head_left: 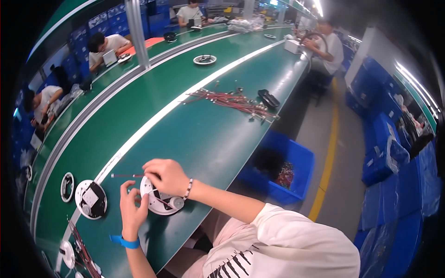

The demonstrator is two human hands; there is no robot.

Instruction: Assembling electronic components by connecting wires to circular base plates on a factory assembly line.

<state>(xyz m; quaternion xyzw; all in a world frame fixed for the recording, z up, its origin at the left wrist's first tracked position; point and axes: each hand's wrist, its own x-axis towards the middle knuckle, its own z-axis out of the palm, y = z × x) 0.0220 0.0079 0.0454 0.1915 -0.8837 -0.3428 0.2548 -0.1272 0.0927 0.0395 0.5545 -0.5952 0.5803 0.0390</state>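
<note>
A round white housing [160, 206] with a dark inner part, a small round motor-like piece and a thin red wire lies at the near edge of the green bench. Over its far rim my right hand [168, 178] is bent, fingers pinched. From those fingers a thin red-and-black cable [124, 175] with a small white connector sticks out to the left. My left hand [133, 211] is beside the housing's left rim, fingers curved and apart, thumb close to the rim. Whether the thumb touches it I cannot tell.
Left of my hands sits a similar white housing [91, 199], with a white ring [67, 187] beyond. Farther up the bench lie a pile of red cables [232, 103] and a black part [268, 99]. A blue bin [296, 171] stands right of the bench. Several people work farther off.
</note>
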